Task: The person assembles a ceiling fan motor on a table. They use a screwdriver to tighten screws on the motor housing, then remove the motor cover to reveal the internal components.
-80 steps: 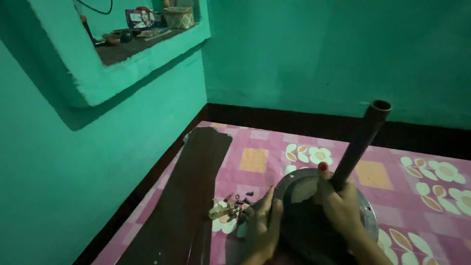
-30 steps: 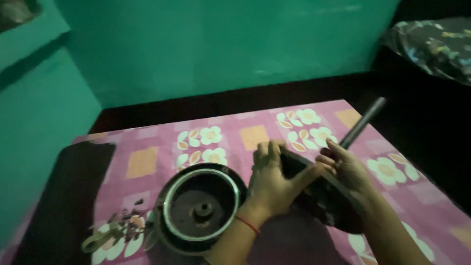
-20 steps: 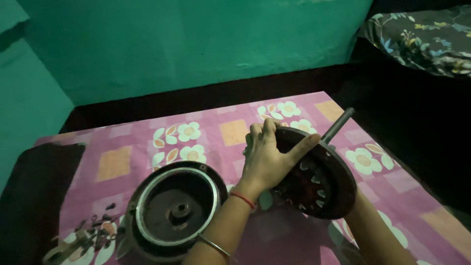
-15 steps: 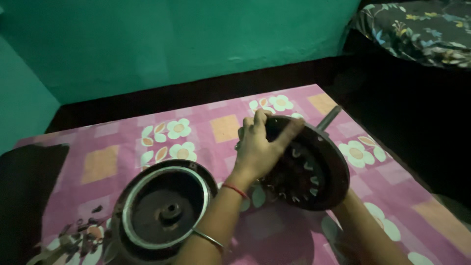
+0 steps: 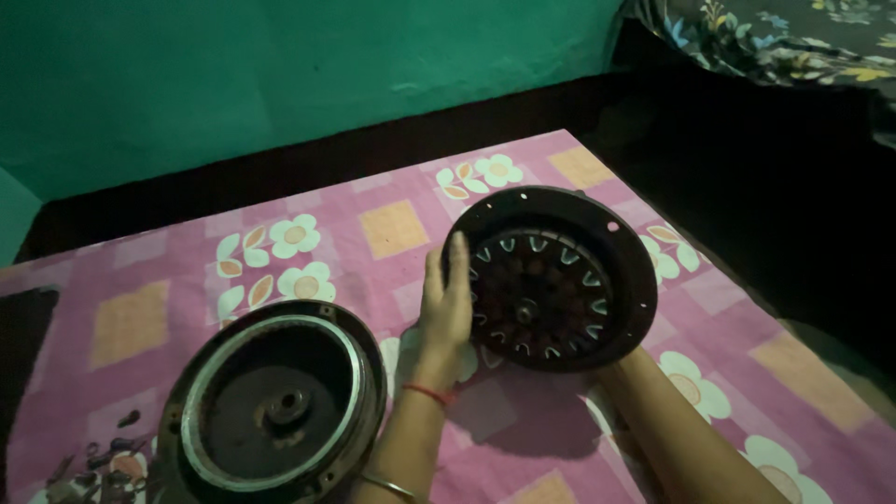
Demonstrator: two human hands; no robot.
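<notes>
On a pink flowered mat (image 5: 308, 233) spread over the floor, we log two round motor parts. Our left hand (image 5: 448, 303) lies flat, fingers straight and together, against the left rim of the stator (image 5: 551, 280), a dark disc with a ring of pale windings, which is tilted up on edge with its face toward us, right of centre on the mat. Our right hand is hidden behind the disc; only the forearm (image 5: 672, 420) shows beneath it, so we cannot tell its grip. Lying flat at the near left, well apart from the disc, is the cover (image 5: 275, 406), a dark bowl-shaped shell with a pale inner ring and a central hub. Small screws (image 5: 98, 457) sit just beside its left edge. Behind the mat rises a green wall (image 5: 280, 75).
</notes>
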